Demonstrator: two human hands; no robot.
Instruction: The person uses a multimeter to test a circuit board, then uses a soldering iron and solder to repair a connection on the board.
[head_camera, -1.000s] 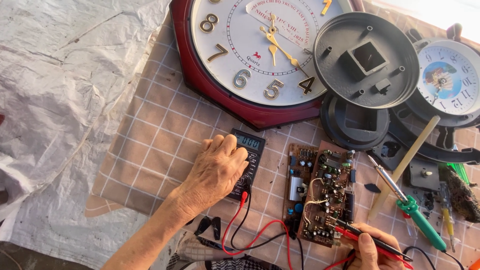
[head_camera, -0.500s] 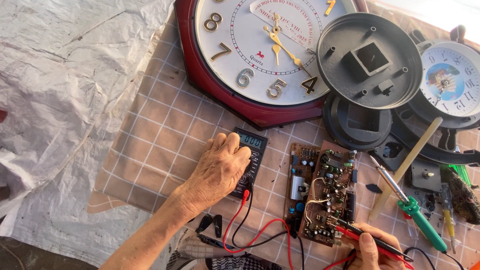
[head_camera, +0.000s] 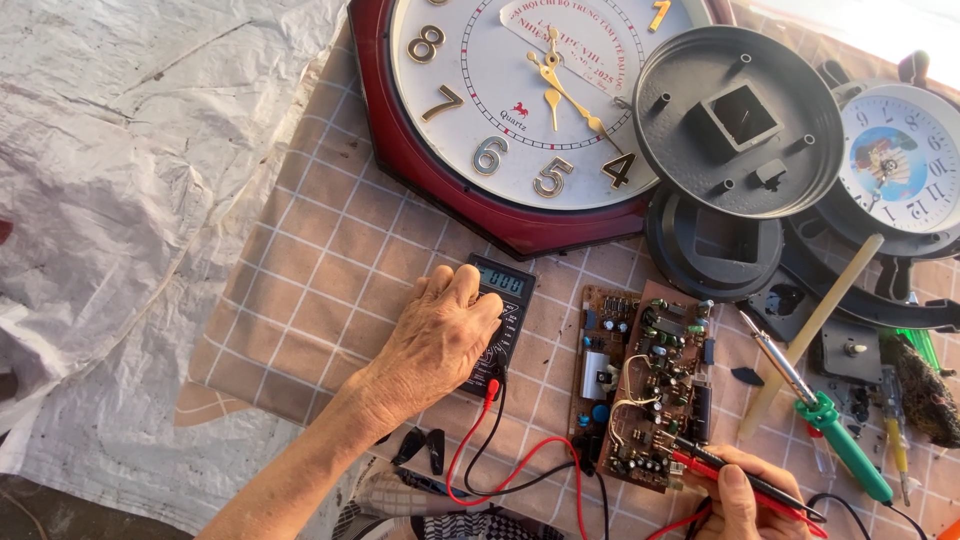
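While the head camera looked straight down, the left hand (head_camera: 440, 340) lay flat over the black multimeter (head_camera: 497, 320) at the middle of the frame, its fingers (head_camera: 465, 290) spread narrow and curled onto the dial, seemingly to steady the meter and turn its selector; they covered it rather than gripped it. The small screen stayed uncovered at the meter's upper end, so the reading could be seen. Red and black leads (head_camera: 480, 440) ran from the meter's lower edge down and rightward across the checked cloth (head_camera: 300, 260) on the surface.

At the lower right of the frame, the right hand (head_camera: 740, 505) pinched the probes (head_camera: 730, 475), its fingers closed on them like a pen, with the tips resting on the lower end of the brown circuit board (head_camera: 650, 385). That board lay flat, components up, just right of the meter, close enough for the leads to reach.

Right of the board, a green-handled soldering iron (head_camera: 820, 410) and a pale stick (head_camera: 810, 335) lay apart from both hands. Across the top of the frame rested a red-framed wall clock (head_camera: 520, 110), a dark round back cover (head_camera: 740, 120) and a smaller clock face (head_camera: 900, 160). Crumpled plastic sheet (head_camera: 130, 200) filled the left side.
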